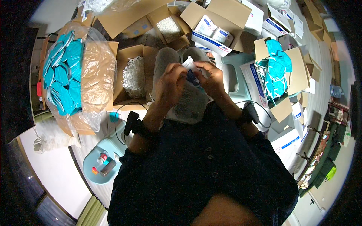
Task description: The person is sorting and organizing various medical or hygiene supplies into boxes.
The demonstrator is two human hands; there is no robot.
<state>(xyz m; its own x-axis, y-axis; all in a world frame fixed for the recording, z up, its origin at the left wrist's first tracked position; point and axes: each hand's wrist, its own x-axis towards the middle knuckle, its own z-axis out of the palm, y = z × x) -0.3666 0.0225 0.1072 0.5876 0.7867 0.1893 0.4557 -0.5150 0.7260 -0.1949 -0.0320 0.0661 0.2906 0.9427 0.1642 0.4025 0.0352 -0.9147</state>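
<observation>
Packet: a flat clear plastic packet (191, 102) with a pale mask inside, held in front of the person's chest; its long axis runs from the lap up and away, the far end tipped toward the cartons beyond.
Packet's place: between both hands, its upper end pinched at the fingertips, its lower part hanging down below them.
Left hand: the left hand (170, 84) is curled narrow, fingers closed on the packet's upper left edge.
Right hand: the right hand (211, 79) is curled narrow as well, thumb and fingers gripping the white top edge of the packet.
Wrists: one dark band on each wrist, two in all.
Left of the hands: one large bag of teal masks (64, 73) in clear plastic, far too many to count; just beside the left hand, one open carton of white shredded filler (134, 75).
Right of the hands: one open carton of teal masks (277, 67).
Beyond the hands: one open carton holding two white-and-blue boxes (215, 32).
Below the left forearm: one pale blue stool (100, 162) carrying three small bottles.
</observation>
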